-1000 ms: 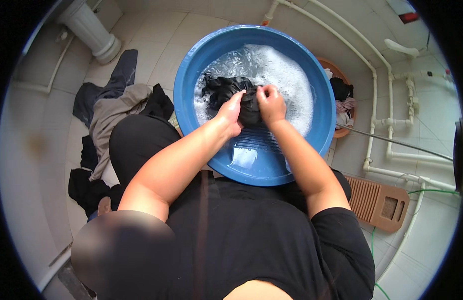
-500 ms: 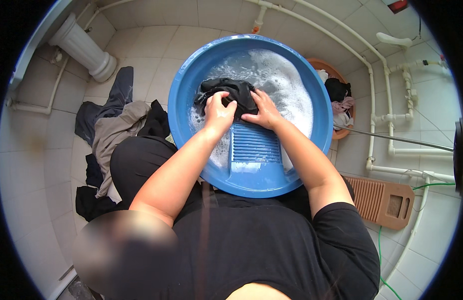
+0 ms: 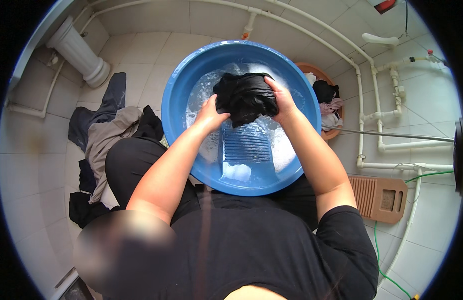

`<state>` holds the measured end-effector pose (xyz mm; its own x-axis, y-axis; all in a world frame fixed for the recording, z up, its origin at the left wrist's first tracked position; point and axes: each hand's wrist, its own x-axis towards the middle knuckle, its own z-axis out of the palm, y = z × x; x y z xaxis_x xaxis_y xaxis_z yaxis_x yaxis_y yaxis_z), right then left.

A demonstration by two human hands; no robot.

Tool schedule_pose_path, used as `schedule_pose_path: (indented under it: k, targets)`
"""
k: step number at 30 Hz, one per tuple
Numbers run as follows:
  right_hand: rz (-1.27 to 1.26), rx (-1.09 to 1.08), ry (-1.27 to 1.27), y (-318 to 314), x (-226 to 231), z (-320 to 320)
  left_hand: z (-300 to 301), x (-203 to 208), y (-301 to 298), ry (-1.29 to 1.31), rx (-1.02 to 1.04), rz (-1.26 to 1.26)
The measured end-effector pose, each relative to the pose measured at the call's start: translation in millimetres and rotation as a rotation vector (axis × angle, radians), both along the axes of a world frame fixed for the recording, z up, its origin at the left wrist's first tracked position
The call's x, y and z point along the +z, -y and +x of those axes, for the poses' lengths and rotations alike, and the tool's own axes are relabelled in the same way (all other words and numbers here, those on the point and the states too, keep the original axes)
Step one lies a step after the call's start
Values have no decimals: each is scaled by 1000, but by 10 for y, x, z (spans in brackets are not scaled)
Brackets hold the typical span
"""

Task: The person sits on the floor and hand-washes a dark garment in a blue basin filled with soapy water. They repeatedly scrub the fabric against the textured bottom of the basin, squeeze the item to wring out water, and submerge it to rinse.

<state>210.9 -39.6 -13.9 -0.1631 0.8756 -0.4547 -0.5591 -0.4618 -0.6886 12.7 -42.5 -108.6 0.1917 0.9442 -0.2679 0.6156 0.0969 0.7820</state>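
Observation:
A wet black garment (image 3: 246, 98) hangs bunched between my two hands, above the soapy water in a large blue basin (image 3: 177, 95). My left hand (image 3: 210, 116) grips its left side, thumb toward the middle. At the right side my right hand (image 3: 284, 101) has its fingers closed round the cloth. What kind of garment it is I cannot tell. Just below the cloth, the basin's built-in ribbed washboard (image 3: 247, 145) slopes toward me, and white suds (image 3: 286, 145) float around it.
Dark and beige clothes (image 3: 109, 135) lie on the tiled floor at the left. An orange-brown tub (image 3: 336, 131) holding more laundry stands beyond the basin's right side. A brown washboard (image 3: 379, 199) lies at the right near white pipes (image 3: 361, 115) and a green hose (image 3: 379, 250). A white pedestal (image 3: 81, 55) stands far left.
Both hands have lifted the black garment up out of the water and spread apart to its sides. The whole view has shifted slightly.

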Motion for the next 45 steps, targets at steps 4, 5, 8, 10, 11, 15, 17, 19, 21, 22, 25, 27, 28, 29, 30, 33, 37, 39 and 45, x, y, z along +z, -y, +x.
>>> schedule_pose_path:
  k: [4,5,8,10,11,15,17,19,21,22,25,27,28,29,30,33,37,39,45]
  targets:
    - [7,199,-325,68,294,-34,56,-116,-39,133,-81,280]
    - [31,197,-340,55,326,-17,52,-67,-68,163,-101,209]
    - [92,203,-278,71,541,129,41,-45,-51,443,-1,14]
    - [84,77,-188,54,476,379,15,89,-83,650,202,-84]
    - [80,2,-165,37,437,512,-11,184,-92,806,299,-109]
    - [52,126,-210,87,198,966,-125,488,-118,1039,474,-230]
    - [26,-3,-49,95,12,1065,-166,452,-162,1197,482,-163]
    - [-23,-180,160,171,-77,1071,-168,385,-166,1175,633,-138]
    - [45,-268,467,139,-527,1263,-142,363,-132,979,625,-132]
    - [53,-236,685,164,-706,1271,-96,510,-45,849,609,-166]
    - [424,113,1408,144,-1510,1389,-51,115,-41,563,488,47]
    - [330,332,1557,304,-1439,1059,40,118,116,286,349,378]
    - [383,342,1671,306,-1584,1031,123,32,145,439,261,376]
    - [263,450,1651,276,-1518,968,214,156,248,622,144,250]
    - [158,445,1550,246,-1542,1042,271,272,316,711,68,28]
    - [-110,493,1512,218,-1327,1032,386,348,434,839,-11,-483]
    - [-133,-20,1422,95,-1748,838,647,128,382,1025,166,-970]
    - [256,-226,1338,249,-1448,477,701,12,319,1053,208,-996]
    - [345,216,348,642,-351,-293,552,108,176,1292,346,-990]
